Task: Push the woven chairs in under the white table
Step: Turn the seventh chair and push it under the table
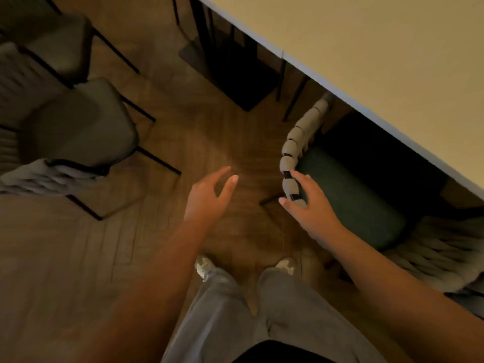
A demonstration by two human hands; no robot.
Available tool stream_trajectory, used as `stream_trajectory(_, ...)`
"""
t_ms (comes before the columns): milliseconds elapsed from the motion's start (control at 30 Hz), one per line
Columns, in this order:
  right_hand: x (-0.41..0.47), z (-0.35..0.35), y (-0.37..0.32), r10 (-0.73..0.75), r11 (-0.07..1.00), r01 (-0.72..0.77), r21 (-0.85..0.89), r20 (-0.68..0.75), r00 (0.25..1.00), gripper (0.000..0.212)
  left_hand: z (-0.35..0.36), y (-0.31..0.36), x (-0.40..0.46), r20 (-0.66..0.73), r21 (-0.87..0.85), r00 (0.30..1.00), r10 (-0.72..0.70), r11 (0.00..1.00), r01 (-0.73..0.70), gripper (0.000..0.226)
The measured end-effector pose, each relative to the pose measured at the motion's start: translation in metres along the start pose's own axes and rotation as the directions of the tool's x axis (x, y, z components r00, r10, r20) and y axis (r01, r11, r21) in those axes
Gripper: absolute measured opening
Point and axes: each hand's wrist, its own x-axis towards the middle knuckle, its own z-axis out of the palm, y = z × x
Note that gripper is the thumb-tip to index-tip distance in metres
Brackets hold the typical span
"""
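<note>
Down low, the person's grey trousers (262, 310) and pale shoes (285, 265) stand on the wooden floor (78, 258). Just above them, the left hand (209, 197) hangs over the floor with its fingers spread, holding nothing. The right hand (309, 205) rests on the woven arm (290, 163) of a chair with a dark green seat (348, 195), thumb on one side and fingers on the other, loosely around it. That chair sits partly under the white table (379, 61). Two more chairs (78, 127) stand well apart from the table, on the left. Farther off, dark chair legs (209, 43) show under the table's edge.
</note>
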Motion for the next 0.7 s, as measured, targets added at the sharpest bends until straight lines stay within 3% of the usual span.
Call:
stream_trajectory(300, 0.014, 0.126, -0.112, -0.155, 0.979, 0.178, -0.095, 0.211, 0.965, 0.070, -0.122, -0.089, -0.034, -0.097, -0.071, 0.983, -0.156, 0.986, 0.150, 0.064)
stream_trajectory(700, 0.044, 0.299, -0.239, -0.232, 0.954, 0.286, -0.085, 0.392, 0.890, 0.074, -0.271, -0.206, -0.050, -0.165, -0.023, 0.934, -0.316, 0.948, 0.317, 0.053)
